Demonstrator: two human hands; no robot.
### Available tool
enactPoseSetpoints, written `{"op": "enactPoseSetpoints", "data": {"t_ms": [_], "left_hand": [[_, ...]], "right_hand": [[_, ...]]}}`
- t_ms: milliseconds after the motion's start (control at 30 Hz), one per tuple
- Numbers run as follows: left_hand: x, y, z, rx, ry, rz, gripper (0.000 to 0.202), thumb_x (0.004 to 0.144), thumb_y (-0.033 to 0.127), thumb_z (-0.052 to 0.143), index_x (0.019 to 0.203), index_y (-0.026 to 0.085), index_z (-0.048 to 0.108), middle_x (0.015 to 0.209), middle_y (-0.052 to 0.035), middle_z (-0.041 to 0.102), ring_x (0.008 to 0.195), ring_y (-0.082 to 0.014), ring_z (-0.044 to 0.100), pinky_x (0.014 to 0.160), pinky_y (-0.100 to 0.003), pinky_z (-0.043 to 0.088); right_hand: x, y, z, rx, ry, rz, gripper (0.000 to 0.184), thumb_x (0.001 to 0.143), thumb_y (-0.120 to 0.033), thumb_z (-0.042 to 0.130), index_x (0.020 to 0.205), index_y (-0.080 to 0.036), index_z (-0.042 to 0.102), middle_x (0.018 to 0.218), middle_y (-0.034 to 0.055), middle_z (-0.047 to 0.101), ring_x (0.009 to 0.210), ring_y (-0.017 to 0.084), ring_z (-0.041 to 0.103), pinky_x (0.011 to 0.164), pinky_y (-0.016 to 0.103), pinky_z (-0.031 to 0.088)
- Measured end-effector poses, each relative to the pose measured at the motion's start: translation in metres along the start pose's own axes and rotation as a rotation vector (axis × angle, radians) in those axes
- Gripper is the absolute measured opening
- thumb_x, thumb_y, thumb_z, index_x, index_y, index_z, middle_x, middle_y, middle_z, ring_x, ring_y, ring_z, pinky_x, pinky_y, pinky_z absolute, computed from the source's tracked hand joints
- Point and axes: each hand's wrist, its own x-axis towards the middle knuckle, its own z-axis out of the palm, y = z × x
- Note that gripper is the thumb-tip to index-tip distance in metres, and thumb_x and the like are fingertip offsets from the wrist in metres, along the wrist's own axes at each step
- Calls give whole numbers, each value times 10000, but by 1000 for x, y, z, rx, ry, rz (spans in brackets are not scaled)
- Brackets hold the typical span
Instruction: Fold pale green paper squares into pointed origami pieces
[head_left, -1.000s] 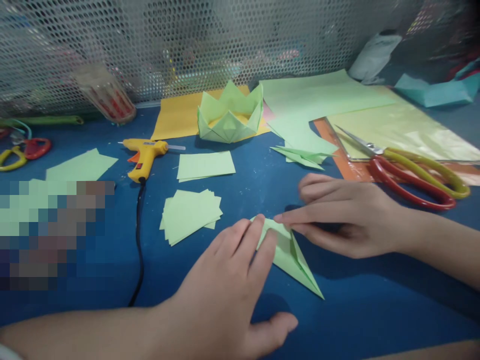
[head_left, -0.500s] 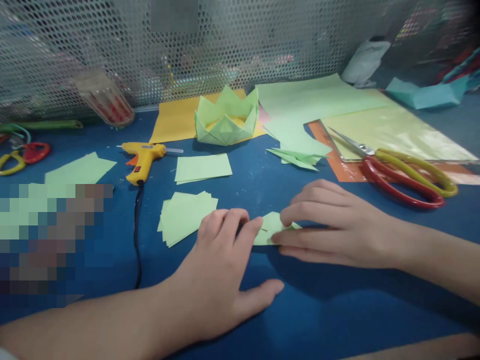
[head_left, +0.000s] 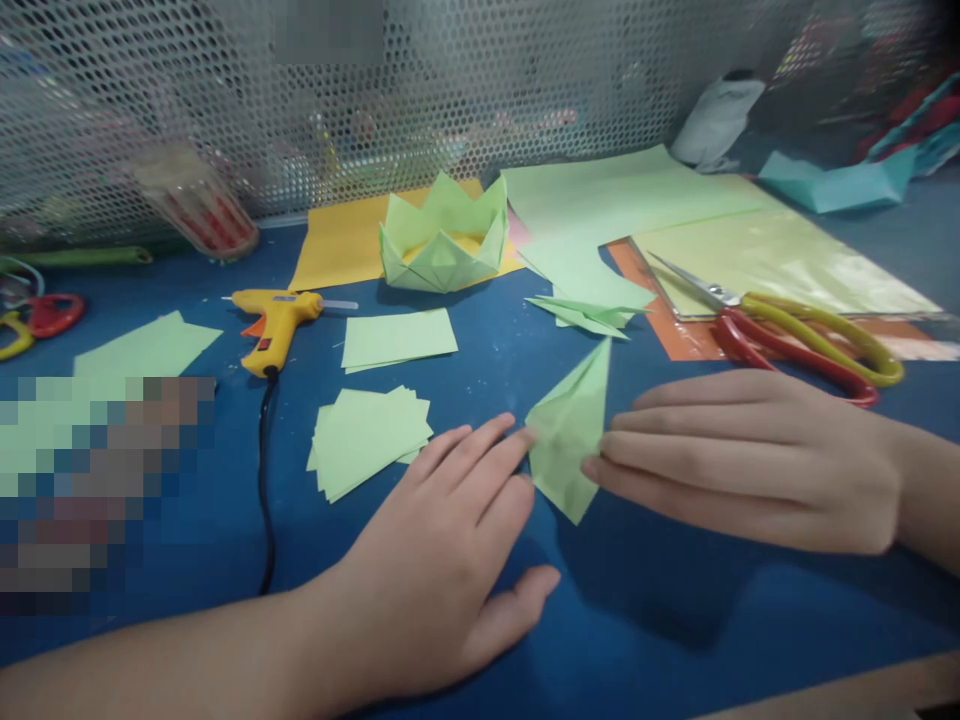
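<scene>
A folded light-green paper piece [head_left: 571, 435], kite-shaped with its tip pointing away from me, lies flat on the blue table [head_left: 675, 620]. My left hand [head_left: 442, 560] rests on the table with its fingers stretched out, and the fingertips touch the piece's left corner. My right hand [head_left: 750, 460] lies flat with straight fingers, its tips pressing the piece's right edge. Neither hand grips anything. A stack of small green paper squares [head_left: 367, 435] sits just left of my left hand.
A green paper crown [head_left: 442, 240] stands on a yellow sheet [head_left: 337, 245] at the back. A yellow glue gun [head_left: 274, 315] with a black cord lies at the left. Red-and-yellow scissors [head_left: 802, 335] rest on sheets at right. More folded green pieces [head_left: 585, 312] and a perforated metal wall [head_left: 450, 90] are behind.
The folded piece has been turned: its point faced near-right, was bunched between my fingers, and now points away from me. Both hands have flattened beside it.
</scene>
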Motion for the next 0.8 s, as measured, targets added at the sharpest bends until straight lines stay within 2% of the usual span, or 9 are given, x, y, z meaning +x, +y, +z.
{"op": "enactPoseSetpoints", "data": {"t_ms": [133,267,367,533,667,800], "left_hand": [[0,1,0,51,52,32,343,937,326,454,1137,85,593,1320,-155,571,1292,-323,446,1064,-493,391],[1,1,2,54,65,49,373,953,317,430,1195,71,573,1267,-144,607,1216,-305,512,1032,-470,428],[0,1,4,55,65,38,388,962,320,414,1213,71,573,1272,-148,603,1209,-306,516,1018,-474,440],[-1,1,5,66,72,72,406,975,292,389,1235,33,563,1273,-154,605,1179,-311,534,979,-461,469],[0,1,3,86,41,132,377,972,258,409,1229,38,574,1271,-139,617,1198,-317,530,997,-462,453],[1,2,0,152,11,173,367,979,235,403,1231,35,579,1271,-148,619,1198,-316,540,974,-453,467]], "right_hand": [[-4,10,4,70,2,129,209,981,-131,400,1031,-201,590,1026,49,678,928,128,636,835,238,504],[0,24,9,220,-101,156,150,940,-123,475,963,-163,617,1054,92,646,957,132,639,824,236,523],[1,29,11,328,-109,178,166,913,-120,505,965,-171,655,1059,94,637,996,144,629,853,264,524],[0,29,12,483,-120,260,149,882,-204,610,996,-177,703,1068,103,599,927,131,613,807,254,519],[1,26,10,554,-143,275,155,905,-184,581,964,-177,724,988,81,567,806,89,573,732,212,504],[1,26,8,568,-159,261,164,914,-173,570,962,-162,726,958,79,570,808,88,583,732,205,502]]}}
